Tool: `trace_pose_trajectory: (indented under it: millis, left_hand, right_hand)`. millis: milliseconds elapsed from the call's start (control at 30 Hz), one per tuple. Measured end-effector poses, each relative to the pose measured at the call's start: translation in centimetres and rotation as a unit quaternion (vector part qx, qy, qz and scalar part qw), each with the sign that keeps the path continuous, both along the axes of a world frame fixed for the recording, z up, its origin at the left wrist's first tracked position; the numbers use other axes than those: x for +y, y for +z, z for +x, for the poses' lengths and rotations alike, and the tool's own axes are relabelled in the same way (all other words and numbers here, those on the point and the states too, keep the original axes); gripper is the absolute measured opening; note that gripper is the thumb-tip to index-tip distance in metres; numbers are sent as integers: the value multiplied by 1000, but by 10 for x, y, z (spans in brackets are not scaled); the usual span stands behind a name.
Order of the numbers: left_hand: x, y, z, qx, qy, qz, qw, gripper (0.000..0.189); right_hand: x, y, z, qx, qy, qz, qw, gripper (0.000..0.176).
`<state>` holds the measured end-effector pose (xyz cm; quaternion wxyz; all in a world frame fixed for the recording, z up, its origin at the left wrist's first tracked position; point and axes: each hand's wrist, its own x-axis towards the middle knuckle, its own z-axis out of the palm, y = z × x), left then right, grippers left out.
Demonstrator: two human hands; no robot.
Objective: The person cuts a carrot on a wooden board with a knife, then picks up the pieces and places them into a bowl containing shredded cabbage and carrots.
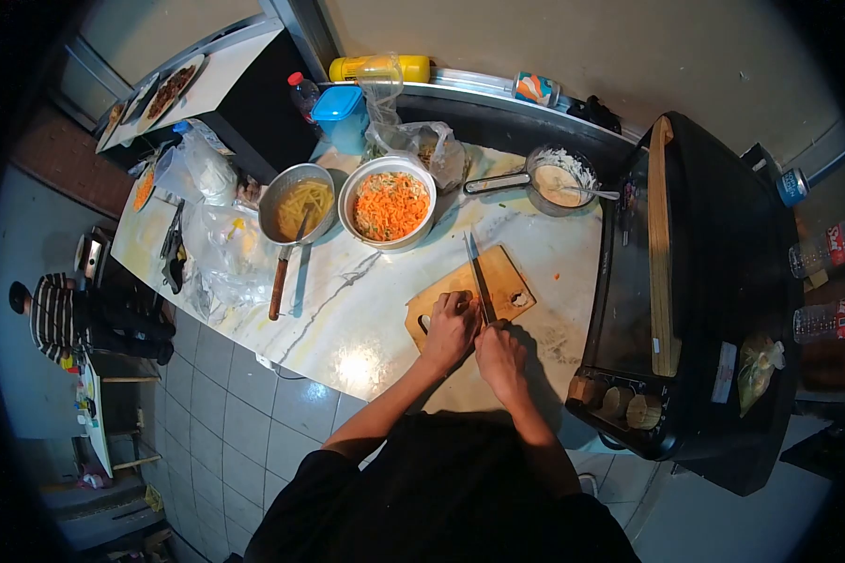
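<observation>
We are clamping our right grip (pixel 500 357) around the handle of a knife (pixel 479 277), blade pointing away across the cutting board (pixel 509 277) on the worktop (pixel 347 300), while our left grip (pixel 451 327), touching alongside, is pressing down, seemingly for steadiness, its closure unclear.

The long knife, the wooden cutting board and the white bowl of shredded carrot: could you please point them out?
long knife (pixel 477 274), head view, blade middle.
wooden cutting board (pixel 507 272), head view, bare surface.
white bowl of shredded carrot (pixel 386 244), head view, front wall.

The knife's (pixel 479 277) handle is hidden under the right hand (pixel 500 358) (blade shows).
</observation>
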<state>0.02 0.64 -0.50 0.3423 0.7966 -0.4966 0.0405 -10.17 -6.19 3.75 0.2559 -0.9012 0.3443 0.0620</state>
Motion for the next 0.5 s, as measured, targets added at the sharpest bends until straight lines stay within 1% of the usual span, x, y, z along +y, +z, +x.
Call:
trace_pose_trajectory:
  millis: [67, 167, 233, 500]
  left_hand:
    - [0, -1, 0, -7, -4, 5, 1000, 17]
    - [0, 6, -2, 3, 10, -8, 1000, 17]
    - [1, 6, -1, 22, 3, -3, 1000, 20]
    - [-2, 11, 0, 17, 1, -16, 1000, 18]
  right_hand:
    - [1, 0, 0, -6, -3, -5, 1000, 24]
    - [1, 4, 2, 13, -2, 19, 1000, 24]
    - [5, 2, 2, 5, -16, -16, 1000, 23]
    - [2, -5, 3, 37, -20, 19, 999, 28]
